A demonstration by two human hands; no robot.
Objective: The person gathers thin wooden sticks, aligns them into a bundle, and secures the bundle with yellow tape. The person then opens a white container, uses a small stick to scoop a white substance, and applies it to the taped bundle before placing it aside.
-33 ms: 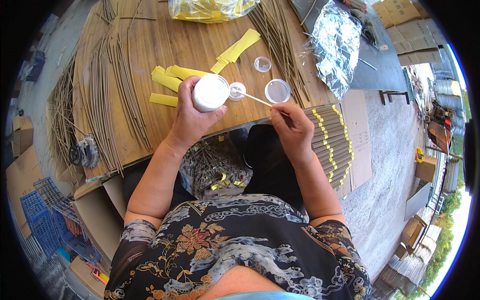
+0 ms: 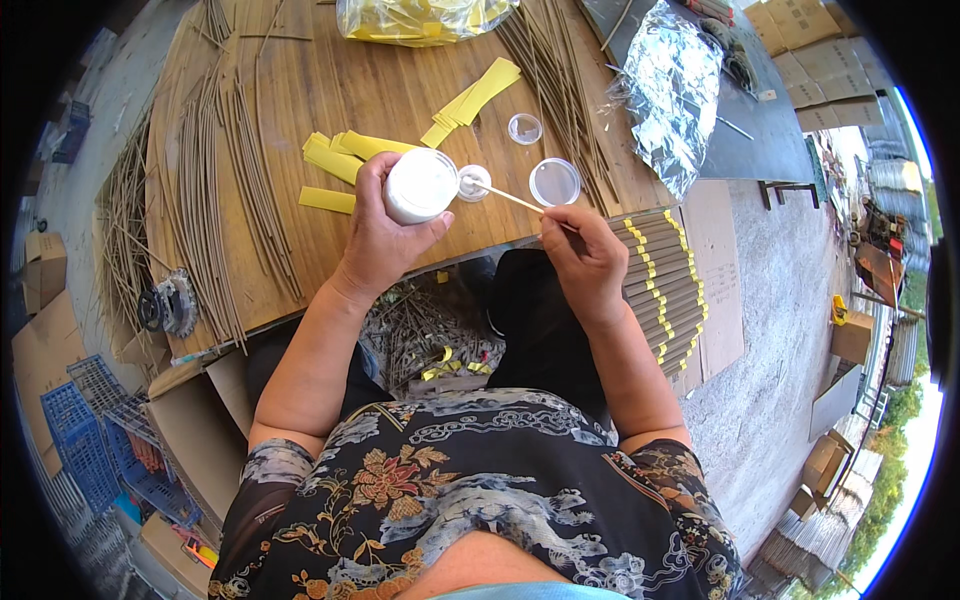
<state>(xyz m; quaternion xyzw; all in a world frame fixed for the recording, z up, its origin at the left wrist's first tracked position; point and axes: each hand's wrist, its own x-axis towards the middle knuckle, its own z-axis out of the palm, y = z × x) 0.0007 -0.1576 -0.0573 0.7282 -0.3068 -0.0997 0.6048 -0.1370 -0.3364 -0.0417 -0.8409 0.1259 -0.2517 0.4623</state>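
Note:
My left hand (image 2: 382, 232) grips a white round jar (image 2: 420, 186), tipped so its flat white end faces up, above the wooden table (image 2: 330, 95). My right hand (image 2: 585, 258) pinches a thin wooden stick (image 2: 508, 195) whose tip reaches into a small round cap of white paste (image 2: 473, 183) beside the jar. A clear round lid (image 2: 554, 182) lies just right of the stick, and a smaller clear lid (image 2: 525, 128) sits farther back. Yellow paper strips (image 2: 345, 155) lie under and behind my left hand.
Long brown sticks (image 2: 215, 190) are spread over the table's left and back. A stack of sticks banded in yellow (image 2: 665, 290) rests on my right. A bag of yellow strips (image 2: 420, 18) and crinkled clear plastic (image 2: 670, 85) lie at the back. Blue crates (image 2: 85, 450) and cardboard boxes stand around.

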